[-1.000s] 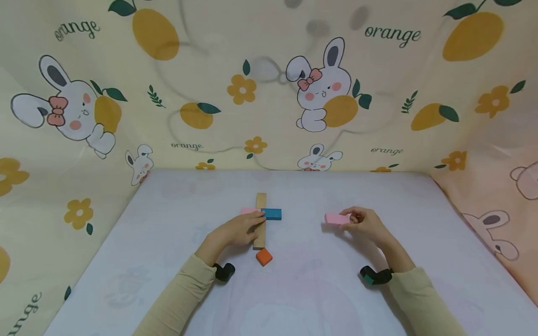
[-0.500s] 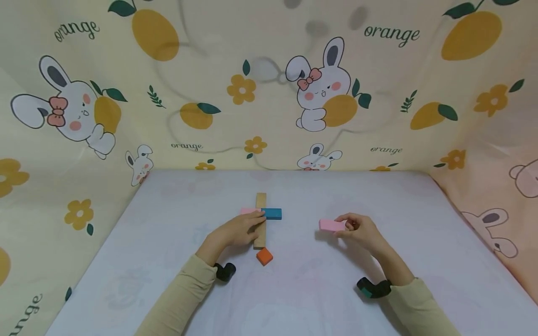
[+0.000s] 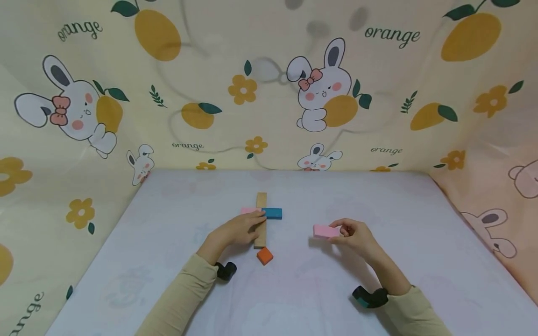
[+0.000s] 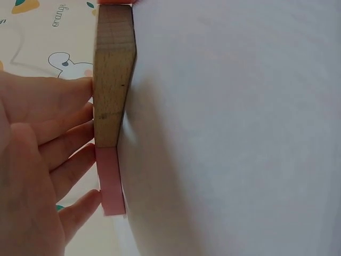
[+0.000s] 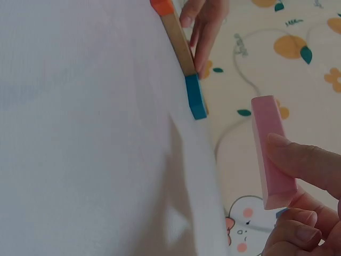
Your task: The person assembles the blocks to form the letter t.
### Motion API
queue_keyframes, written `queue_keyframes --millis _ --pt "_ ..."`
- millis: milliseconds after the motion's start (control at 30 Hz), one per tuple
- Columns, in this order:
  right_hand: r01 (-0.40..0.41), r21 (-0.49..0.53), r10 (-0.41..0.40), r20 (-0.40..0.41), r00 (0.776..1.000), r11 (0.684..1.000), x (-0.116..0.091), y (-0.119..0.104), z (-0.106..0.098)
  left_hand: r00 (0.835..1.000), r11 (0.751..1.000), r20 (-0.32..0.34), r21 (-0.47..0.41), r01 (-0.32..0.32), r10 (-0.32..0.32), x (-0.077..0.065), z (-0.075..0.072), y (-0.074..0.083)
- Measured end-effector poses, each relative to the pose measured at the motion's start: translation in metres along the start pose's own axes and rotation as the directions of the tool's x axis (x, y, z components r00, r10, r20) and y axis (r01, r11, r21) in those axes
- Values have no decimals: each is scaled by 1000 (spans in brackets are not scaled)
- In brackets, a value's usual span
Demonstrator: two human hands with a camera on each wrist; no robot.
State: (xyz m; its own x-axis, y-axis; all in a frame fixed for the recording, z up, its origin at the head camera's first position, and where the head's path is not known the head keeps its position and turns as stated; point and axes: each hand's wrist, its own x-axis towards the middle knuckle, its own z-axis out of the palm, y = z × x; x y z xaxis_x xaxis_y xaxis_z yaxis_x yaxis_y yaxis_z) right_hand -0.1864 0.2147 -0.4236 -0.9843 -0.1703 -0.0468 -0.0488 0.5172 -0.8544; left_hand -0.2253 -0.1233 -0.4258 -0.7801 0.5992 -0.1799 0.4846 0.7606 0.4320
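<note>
My right hand (image 3: pixel 357 238) pinches a pink rectangular block (image 3: pixel 324 231) between thumb and fingers, just above the white tabletop by its shadow. To its left, a long plain wooden block (image 3: pixel 260 235) points away from me. A second pink block (image 3: pixel 249 211) and a blue block (image 3: pixel 274 213) lie crosswise over it, end to end. My left hand (image 3: pixel 235 228) rests on this arrangement with its fingers extended, hiding part of the pink block. In the left wrist view its fingertips touch the wood (image 4: pixel 113 96) and the pink block (image 4: pixel 110 181). An orange block (image 3: pixel 265 255) sits at the wood's near end.
The white cloth-covered table (image 3: pixel 315 289) ends at a patterned backdrop (image 3: pixel 269 116) with rabbits and oranges. Black wrist cameras sit on the left wrist (image 3: pixel 226 271) and the right wrist (image 3: pixel 370 297).
My right hand has moved left and toward me with the pink block in its pinch. My left hand and the blocks under it have stayed in place.
</note>
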Motion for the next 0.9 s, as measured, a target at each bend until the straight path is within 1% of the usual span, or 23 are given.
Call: queue_keyframes --millis 67,300,500,900 --pt "-3 1 3 2 1000 1000 0 -1 1 1000 1000 4 -14 11 -11 1 1 -1" --pt "-2 50 1 33 999 999 -4 -8 7 1000 999 -3 26 25 -25 2 3 -3" --pt "29 63 -32 45 998 998 -8 -14 13 1000 1000 4 11 25 -26 1 1 -2" --pt "20 131 -31 85 996 991 -13 -20 28 1000 1000 8 3 29 -29 1 1 -1"
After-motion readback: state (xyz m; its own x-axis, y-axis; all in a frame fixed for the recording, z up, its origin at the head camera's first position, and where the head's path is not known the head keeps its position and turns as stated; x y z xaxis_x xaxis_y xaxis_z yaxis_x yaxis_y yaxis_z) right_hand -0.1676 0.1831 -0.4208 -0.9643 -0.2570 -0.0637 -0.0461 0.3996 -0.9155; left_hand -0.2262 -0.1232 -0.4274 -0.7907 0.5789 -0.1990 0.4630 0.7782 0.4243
